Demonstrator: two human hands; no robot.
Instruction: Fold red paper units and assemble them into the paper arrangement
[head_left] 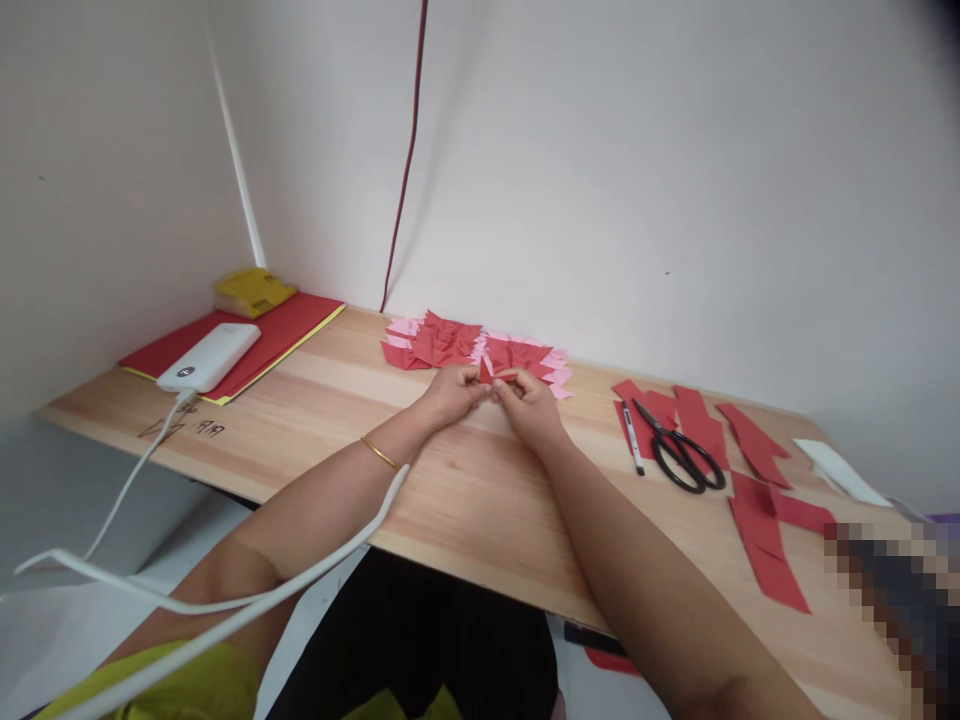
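Note:
Both hands meet over the middle of the wooden table. My left hand pinches one side of a small folded piece of red paper. Fingers of my right hand are closed on its other side. A pale or pink fold shows at the top of the piece, but my fingertips hide much of its shape. Just behind the hands lie rows of folded red paper pieces, with pink folded paper pieces among and beside them.
Black-handled scissors and a white marker lie on red paper strips at right. Farther left, a white power bank and a yellow packet rest on red sheets. A white cable crosses my left arm.

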